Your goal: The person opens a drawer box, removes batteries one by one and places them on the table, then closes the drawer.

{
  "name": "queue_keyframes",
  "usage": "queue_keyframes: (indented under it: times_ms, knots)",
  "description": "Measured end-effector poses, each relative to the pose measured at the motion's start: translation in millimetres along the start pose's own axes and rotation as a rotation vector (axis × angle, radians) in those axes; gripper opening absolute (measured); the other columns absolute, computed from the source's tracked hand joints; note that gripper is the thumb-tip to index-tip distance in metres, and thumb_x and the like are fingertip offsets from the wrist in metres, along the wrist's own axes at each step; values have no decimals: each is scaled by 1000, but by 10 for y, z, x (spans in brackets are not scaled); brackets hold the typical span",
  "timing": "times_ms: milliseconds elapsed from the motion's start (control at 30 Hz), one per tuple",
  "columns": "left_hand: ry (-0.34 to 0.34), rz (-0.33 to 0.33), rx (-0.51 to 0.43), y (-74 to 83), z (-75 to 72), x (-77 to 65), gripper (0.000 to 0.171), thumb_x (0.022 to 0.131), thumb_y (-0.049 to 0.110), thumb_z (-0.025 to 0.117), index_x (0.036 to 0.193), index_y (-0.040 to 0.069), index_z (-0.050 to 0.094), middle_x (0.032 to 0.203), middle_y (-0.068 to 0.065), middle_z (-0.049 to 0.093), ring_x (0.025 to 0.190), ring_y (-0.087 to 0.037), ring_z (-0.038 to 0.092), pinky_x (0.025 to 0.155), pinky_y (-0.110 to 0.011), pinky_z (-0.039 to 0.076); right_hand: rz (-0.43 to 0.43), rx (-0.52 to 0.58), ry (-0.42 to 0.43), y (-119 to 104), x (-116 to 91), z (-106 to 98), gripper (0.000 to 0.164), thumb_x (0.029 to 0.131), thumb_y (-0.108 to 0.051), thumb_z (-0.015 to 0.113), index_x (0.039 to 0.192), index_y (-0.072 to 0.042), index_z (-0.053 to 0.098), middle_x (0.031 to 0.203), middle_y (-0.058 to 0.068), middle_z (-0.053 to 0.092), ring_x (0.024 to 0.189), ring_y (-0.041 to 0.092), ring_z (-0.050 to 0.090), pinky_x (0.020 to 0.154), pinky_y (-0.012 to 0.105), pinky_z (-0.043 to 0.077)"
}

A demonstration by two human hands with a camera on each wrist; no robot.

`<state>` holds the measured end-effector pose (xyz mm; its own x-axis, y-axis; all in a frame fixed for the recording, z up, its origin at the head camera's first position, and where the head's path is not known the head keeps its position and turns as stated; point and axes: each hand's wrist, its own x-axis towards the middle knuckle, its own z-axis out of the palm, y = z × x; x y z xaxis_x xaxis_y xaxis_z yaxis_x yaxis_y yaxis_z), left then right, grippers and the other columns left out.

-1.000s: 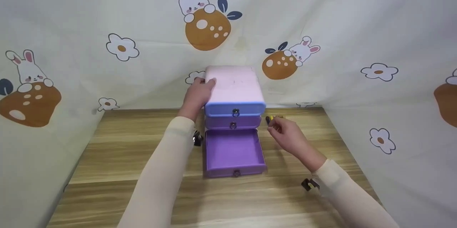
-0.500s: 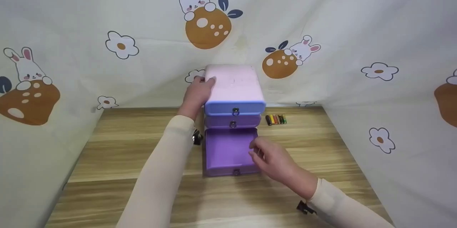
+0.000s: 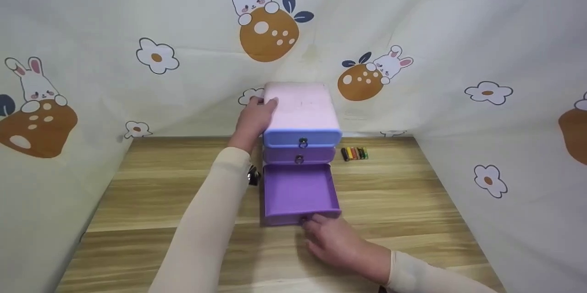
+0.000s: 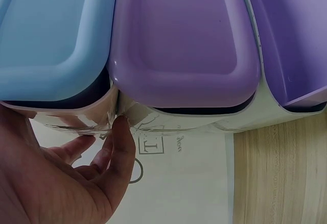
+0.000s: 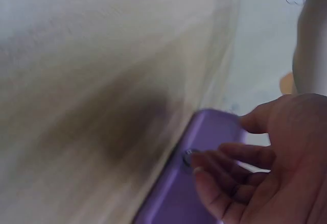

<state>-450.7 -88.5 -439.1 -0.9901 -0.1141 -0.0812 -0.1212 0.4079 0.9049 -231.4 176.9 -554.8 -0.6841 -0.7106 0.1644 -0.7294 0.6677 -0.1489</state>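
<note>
A small drawer cabinet point(image 3: 300, 107) with a pink top stands by the back wall. Its blue top drawer point(image 3: 282, 139) and purple middle drawer point(image 3: 279, 155) are closed, while the purple bottom drawer point(image 3: 300, 190) is pulled out with nothing inside. My left hand point(image 3: 254, 118) rests against the cabinet's upper left side, fingertips touching the side wall point(image 4: 138, 114) in the left wrist view. My right hand point(image 3: 337, 242) is at the front of the bottom drawer. In the right wrist view its fingertips are at the metal ring pull point(image 5: 188, 157), without being curled round it.
Several small coloured cylinders point(image 3: 354, 153), which look like batteries, lie in a row right of the cabinet on the wooden table point(image 3: 174, 201). Printed cloth walls point(image 3: 197, 82) enclose the back and both sides.
My right hand has moved from beside the row of cylinders, across the open drawer's right edge, down to its front. The left hand stays on the cabinet.
</note>
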Motion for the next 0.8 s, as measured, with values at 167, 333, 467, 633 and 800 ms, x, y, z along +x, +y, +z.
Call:
queue_keyframes:
  times_ms: [167,333,467,633,800]
  knots:
    - [-7,-3,1,11,-9,-16,79,108,67,53,163,10,47,165,-18,51,152,-37,47,122,-53,40,58,-71,-76,-45,-34,74,48,106,-40,73,138,-5,72,118,9,76,100,27,73,89,47,63]
    - [-16,-16,-18,-87,22,160,81,107,68,55,164,11,47,166,-17,51,152,-36,47,123,-52,40,111,-72,-100,-64,-63,122,58,106,-45,70,146,-3,68,129,14,75,104,34,75,91,51,63]
    - [1,-9,5,23,-8,-3,80,108,67,53,164,10,47,166,-18,50,153,-37,46,124,-52,38,140,-50,-108,-63,-66,141,60,107,-46,71,149,-4,66,135,16,73,106,37,75,90,52,63]
    - [-5,-10,4,15,-15,-17,81,108,68,53,164,10,46,168,-17,49,155,-36,45,125,-52,38,140,-53,-95,-72,-56,148,56,105,-45,73,144,-5,68,128,14,74,99,34,75,83,51,64]
    - [-9,-4,11,-2,-4,-17,81,107,68,52,164,11,46,167,-17,49,154,-37,45,124,-53,39,140,-25,-66,-73,-44,152,49,103,-41,76,135,-5,69,105,10,74,86,29,73,72,47,62]
